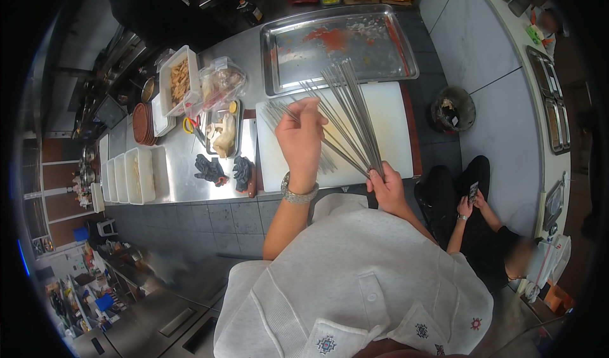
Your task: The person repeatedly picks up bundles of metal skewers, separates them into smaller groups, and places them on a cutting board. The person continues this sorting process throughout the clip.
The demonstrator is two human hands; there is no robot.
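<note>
My right hand (386, 185) grips a thick bundle of long metal skewers (352, 105) near one end. Their other ends fan out over a white cutting board (385, 96) and reach the rim of a large steel tray. My left hand (303, 125), with a bracelet at the wrist, is curled around a few skewers. These slant down to the right hand and meet the bundle there. More thin skewers (327, 162) show on the board beneath my left hand, which partly hides them.
Behind the board is a stained steel tray (323, 55). To the left are a cleaver (250, 144), black gloves (209, 170), scissors (194, 128), a tray of poultry (223, 136) and white tubs (138, 174). A seated person (476, 215) is at right; another person (147, 15) stands beyond the counter.
</note>
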